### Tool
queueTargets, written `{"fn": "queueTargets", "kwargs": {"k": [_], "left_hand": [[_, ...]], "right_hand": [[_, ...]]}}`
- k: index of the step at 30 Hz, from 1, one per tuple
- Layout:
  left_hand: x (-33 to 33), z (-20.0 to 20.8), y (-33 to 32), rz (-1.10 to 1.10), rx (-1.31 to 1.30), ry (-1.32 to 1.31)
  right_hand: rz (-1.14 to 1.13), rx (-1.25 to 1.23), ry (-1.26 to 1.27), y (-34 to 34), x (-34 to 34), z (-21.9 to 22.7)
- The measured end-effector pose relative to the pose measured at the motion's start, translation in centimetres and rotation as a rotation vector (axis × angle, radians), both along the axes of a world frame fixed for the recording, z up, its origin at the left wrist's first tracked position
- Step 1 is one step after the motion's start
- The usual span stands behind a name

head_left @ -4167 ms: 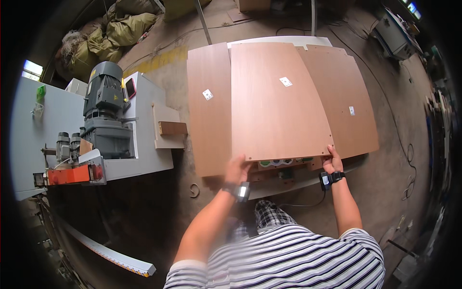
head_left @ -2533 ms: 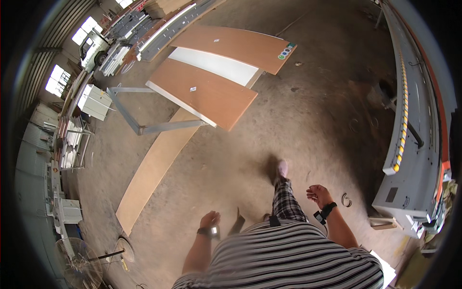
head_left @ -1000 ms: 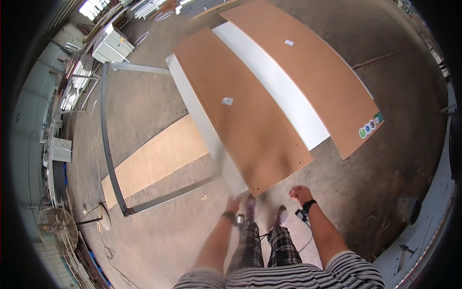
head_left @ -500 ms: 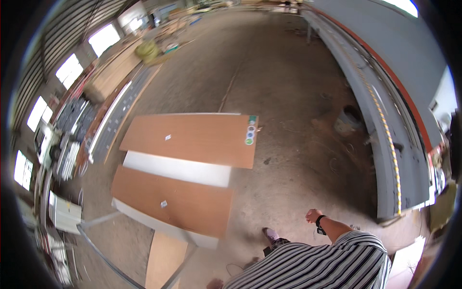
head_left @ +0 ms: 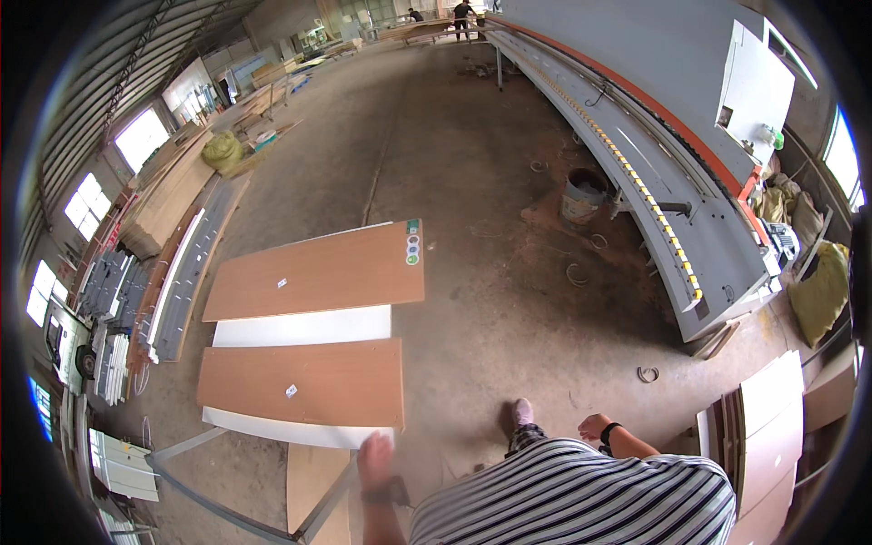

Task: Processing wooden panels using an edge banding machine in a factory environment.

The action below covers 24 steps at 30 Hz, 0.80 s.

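My left hand [head_left: 375, 463] is smeared by motion beside the near right corner of the stacked panels; whether it touches them I cannot tell. Under that corner lies a white board [head_left: 300, 430], with a brown wood-look panel [head_left: 341, 381] on top. Farther off, a second brown panel [head_left: 354, 272] carries round stickers at its right end, and a white sheet [head_left: 309, 329] shows between the two. Out to my right, my right hand [head_left: 595, 427] hangs over the floor, fingers loosely curled with nothing seen in them. A dark band circles each wrist.
A grey metal frame [head_left: 227, 515] stands under the near panels. Along the right runs a long grey machine bed [head_left: 654, 195] with a yellow-studded edge; a bucket [head_left: 584, 195] sits beside it. Boards [head_left: 767, 436] are stacked at lower right. Two people [head_left: 461, 18] are far away.
The view has swung right and I have come closer to the panels. My left hand has risen into view near their corner. My right hand still hangs at my side.
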<state>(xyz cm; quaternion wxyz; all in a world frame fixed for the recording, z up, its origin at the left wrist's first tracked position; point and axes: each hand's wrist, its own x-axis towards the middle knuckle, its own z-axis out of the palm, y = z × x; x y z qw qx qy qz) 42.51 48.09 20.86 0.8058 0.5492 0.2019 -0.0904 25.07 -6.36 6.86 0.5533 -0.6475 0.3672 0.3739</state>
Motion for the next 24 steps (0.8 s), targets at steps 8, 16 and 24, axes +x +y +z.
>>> {"fn": "queueTargets", "kwargs": {"k": [8, 16, 24], "left_hand": [[-2.8, 31.4, -8.9, -0.176, -0.029, -1.093], [-14.4, 42.4, -14.9, -0.51, -0.477, -1.849], [-15.8, 42.7, -22.9, 0.041, 0.052, -2.244]], "right_hand": [[0.032, -0.12, -0.308, -3.7, 0.2, -3.0], [0.193, -0.176, -0.297, -1.6, 3.9, 7.2], [1.396, -0.766, -0.556, -11.2, 0.4, -2.5]]}}
